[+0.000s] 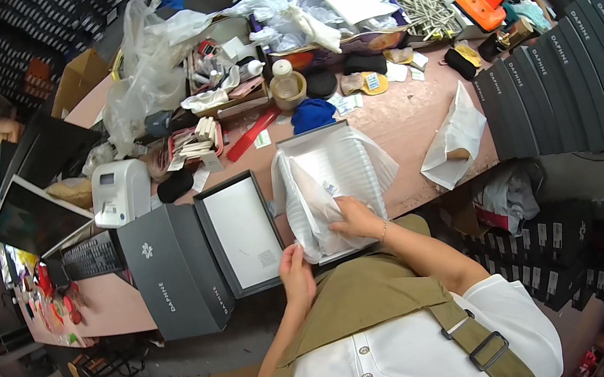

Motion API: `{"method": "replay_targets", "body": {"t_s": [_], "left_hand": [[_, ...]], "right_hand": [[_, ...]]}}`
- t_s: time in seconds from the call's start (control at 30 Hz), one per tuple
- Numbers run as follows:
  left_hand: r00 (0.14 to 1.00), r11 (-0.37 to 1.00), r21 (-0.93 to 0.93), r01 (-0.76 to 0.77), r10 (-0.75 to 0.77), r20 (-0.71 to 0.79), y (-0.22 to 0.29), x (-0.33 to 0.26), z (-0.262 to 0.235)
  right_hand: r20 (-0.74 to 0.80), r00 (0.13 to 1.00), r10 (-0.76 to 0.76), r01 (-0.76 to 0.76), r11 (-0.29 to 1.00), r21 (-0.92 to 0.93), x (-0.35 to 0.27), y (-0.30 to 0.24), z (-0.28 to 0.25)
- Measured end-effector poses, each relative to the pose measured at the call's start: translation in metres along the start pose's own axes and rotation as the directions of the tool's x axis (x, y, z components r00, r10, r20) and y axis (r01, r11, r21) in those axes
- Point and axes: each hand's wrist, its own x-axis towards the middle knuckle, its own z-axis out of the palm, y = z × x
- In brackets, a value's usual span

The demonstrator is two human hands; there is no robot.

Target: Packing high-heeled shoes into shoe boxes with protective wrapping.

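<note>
An open shoe box (303,141) stands in front of me, lined with white tissue paper (314,214) and a sheet of ribbed white foam wrap (349,162). My right hand (358,221) reaches into its near part and rests on the tissue, thumb and fingers apart. At the near left corner my left hand (297,276) pinches the edge of the tissue between thumb and fingers. What lies beneath the paper is hidden. Left of the box is a dark grey lid (243,236), its white inside facing up.
Closed dark grey shoe boxes (174,270) stand at the left, with more in a row (560,84) at the right. A label printer (121,194), keyboard (92,256) and monitor (37,216) sit further left. Loose white paper (458,134) lies at right; cluttered trays (332,47) line the back.
</note>
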Motion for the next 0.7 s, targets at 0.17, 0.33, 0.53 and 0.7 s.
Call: {"method": "replay_targets", "body": {"t_s": [0.17, 0.33, 0.53, 0.7], "left_hand": [[0.383, -0.116, 0.388, -0.914, 0.071, 0.921, 0.023, -0.007, 0.042], [0.618, 0.307, 0.549, -0.777, 0.206, 0.759, 0.047, 0.007, 0.046], [0.586, -0.451, 0.482, -0.751, -0.120, 0.801, 0.003, 0.070, 0.095], [0.695, -0.676, 0.355, -0.646, -0.327, 0.641, -0.026, 0.084, 0.131]], "right_hand": [[0.080, 0.997, -0.018, 0.017, 1.000, 0.007, -0.005, -0.041, -0.012], [-0.246, 0.968, 0.054, -0.006, 0.982, 0.191, -0.035, -0.022, -0.071], [-0.672, 0.727, 0.140, -0.571, 0.666, -0.480, -0.079, 0.040, -0.212], [-0.380, 0.924, -0.040, -0.285, 0.590, -0.755, -0.089, 0.125, -0.239]]}}
